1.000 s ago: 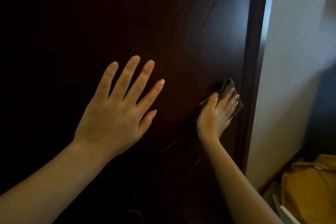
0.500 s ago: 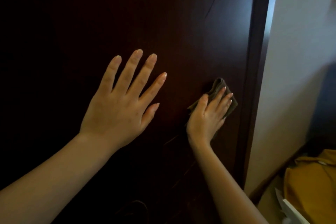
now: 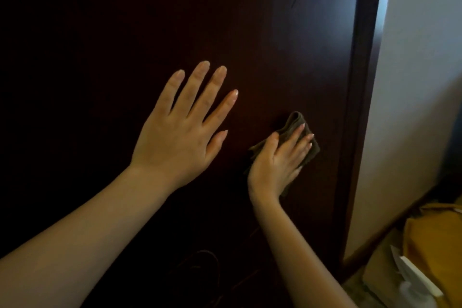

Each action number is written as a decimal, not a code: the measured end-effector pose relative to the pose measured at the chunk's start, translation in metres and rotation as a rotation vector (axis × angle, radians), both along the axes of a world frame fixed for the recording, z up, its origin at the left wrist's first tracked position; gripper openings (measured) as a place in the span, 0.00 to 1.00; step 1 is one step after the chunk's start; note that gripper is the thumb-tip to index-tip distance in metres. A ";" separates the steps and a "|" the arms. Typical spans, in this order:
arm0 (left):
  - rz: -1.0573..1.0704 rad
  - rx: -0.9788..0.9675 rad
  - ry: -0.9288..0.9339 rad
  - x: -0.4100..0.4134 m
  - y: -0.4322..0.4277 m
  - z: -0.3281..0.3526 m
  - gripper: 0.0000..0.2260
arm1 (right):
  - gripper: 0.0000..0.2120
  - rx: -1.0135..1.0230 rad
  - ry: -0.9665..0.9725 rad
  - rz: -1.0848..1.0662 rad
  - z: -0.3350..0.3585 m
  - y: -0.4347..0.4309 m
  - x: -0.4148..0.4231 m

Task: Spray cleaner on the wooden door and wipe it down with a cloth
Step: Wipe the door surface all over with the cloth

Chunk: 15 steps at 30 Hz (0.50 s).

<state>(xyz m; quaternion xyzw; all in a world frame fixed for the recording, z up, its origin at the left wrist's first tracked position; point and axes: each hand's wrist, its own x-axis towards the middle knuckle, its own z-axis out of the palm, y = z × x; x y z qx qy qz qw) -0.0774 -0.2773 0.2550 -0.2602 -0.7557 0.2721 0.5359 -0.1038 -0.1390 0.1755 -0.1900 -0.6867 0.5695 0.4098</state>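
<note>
Plainly, the head view shows the left hand (image 3: 180,130) flat, fingers spread, on the dark reddish-brown wooden door (image 3: 275,32); the right hand (image 3: 277,160) presses a folded olive-brown cloth (image 3: 297,119) against it near its right edge, fingers straight. Unpinched, the cloth may slip and drop

Dark reddish-brown door (image 3: 275,45), olive-brown cloth (image 3: 295,121), white wall (image 3: 420,82), mustard-yellow fabric (image 3: 430,245).
</note>
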 end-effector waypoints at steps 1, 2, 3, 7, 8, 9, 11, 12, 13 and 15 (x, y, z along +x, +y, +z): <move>-0.021 -0.020 -0.017 0.001 -0.004 -0.004 0.26 | 0.28 -0.020 -0.010 0.000 -0.006 0.005 0.001; -0.044 -0.042 -0.038 0.003 -0.008 -0.009 0.26 | 0.27 -0.046 -0.030 0.006 -0.013 0.009 0.002; -0.061 -0.061 -0.058 0.006 -0.014 -0.014 0.26 | 0.27 -0.072 -0.055 0.015 -0.021 0.011 0.004; -0.045 -0.113 -0.086 0.014 -0.038 -0.037 0.25 | 0.29 -0.052 -0.155 0.062 -0.053 -0.002 0.018; -0.038 -0.116 -0.087 0.015 -0.041 -0.041 0.25 | 0.29 -0.054 -0.171 0.088 -0.055 -0.007 0.021; -0.036 -0.115 -0.083 0.015 -0.042 -0.043 0.25 | 0.30 -0.068 -0.178 0.109 -0.052 -0.011 0.022; -0.035 -0.122 -0.064 0.015 -0.042 -0.043 0.25 | 0.30 -0.081 -0.171 0.131 -0.037 -0.019 0.023; -0.035 -0.125 -0.057 0.014 -0.041 -0.043 0.25 | 0.30 -0.059 -0.159 0.132 -0.028 -0.025 0.023; -0.036 -0.125 -0.056 0.014 -0.041 -0.043 0.25 | 0.30 -0.025 -0.132 0.134 -0.019 -0.031 0.024; -0.036 -0.118 -0.053 0.014 -0.043 -0.044 0.25 | 0.30 0.015 -0.060 0.140 -0.007 -0.043 0.024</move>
